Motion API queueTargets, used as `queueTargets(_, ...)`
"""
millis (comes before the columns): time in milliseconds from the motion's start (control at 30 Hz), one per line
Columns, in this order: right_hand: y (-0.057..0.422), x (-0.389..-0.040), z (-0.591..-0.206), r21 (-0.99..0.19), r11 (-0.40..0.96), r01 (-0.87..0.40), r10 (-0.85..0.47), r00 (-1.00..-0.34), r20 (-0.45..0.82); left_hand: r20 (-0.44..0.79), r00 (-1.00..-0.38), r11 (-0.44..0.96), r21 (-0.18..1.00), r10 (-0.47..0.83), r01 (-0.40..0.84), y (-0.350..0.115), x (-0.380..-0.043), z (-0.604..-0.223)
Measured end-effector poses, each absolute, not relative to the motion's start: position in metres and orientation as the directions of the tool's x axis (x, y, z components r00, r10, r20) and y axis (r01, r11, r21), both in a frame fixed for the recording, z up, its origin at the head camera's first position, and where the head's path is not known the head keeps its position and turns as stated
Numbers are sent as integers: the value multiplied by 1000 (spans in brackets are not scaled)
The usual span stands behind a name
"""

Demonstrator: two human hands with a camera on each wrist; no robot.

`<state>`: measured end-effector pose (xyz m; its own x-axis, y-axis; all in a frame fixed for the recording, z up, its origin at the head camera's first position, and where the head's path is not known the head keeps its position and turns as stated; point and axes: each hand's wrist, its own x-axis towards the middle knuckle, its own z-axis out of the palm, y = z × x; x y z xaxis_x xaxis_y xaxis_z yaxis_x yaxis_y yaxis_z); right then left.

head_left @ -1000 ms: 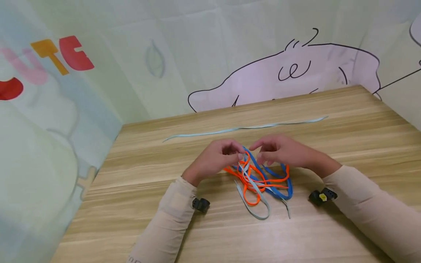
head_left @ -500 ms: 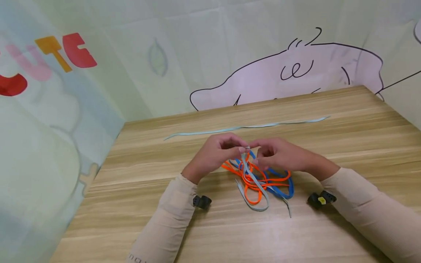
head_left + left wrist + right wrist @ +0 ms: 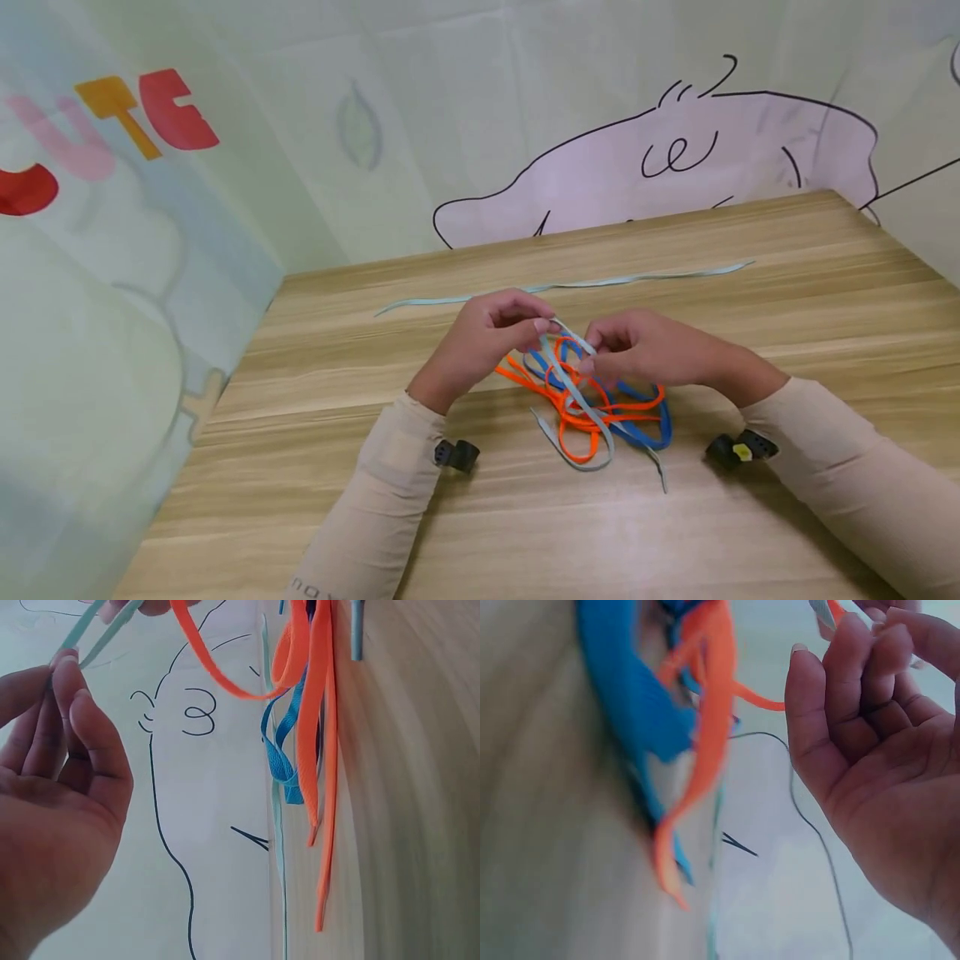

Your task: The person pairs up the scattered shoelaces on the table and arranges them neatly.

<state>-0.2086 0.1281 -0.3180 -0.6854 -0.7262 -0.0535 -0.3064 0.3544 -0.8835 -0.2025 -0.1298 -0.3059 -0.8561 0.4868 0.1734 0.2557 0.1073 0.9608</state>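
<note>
Above a tangle of shoelaces, my left hand (image 3: 491,333) pinches a pale blue shoelace (image 3: 561,373) between thumb and fingers. A short stretch of it runs across to my right hand (image 3: 652,350), whose thumb and fingertips pinch it too. From the left fingers the pale lace drops into the pile and curves out at the front. An orange shoelace (image 3: 577,423) lies looped through the tangle, with a blue shoelace (image 3: 664,432) around its right side. In the left wrist view, the pale lace (image 3: 116,626) doubles back at the left fingertips (image 3: 67,660).
Another pale blue shoelace (image 3: 615,281) lies stretched out nearly straight behind the hands on the wooden table (image 3: 300,467). A printed cloth (image 3: 420,108) hangs along the back and left edges.
The left hand has lifted the pale lace and shifted slightly up and left. The right hand came in to the left fingertips, then drew back right with part of the lace.
</note>
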Motion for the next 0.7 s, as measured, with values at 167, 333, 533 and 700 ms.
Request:
queueTargets(167, 137, -208, -304, -861, 383, -335, -700, -714, -34, 194, -854, 94, 958, 483, 271, -133, -203, -304)
queueTargets(333, 144, -208, -294, -840, 403, -363, -671, -742, -1, 188, -851, 93, 960, 491, 265, -135, -204, -305)
queueTargets(533, 147, -208, -291, -842, 404, -359, -649, -761, 14, 168, -853, 99, 964, 494, 247, -135, -204, -306)
queueTargets(700, 147, -208, -293, -837, 403, -369, -647, -762, 25, 129, -850, 109, 971, 511, 213, -134, -205, -307)
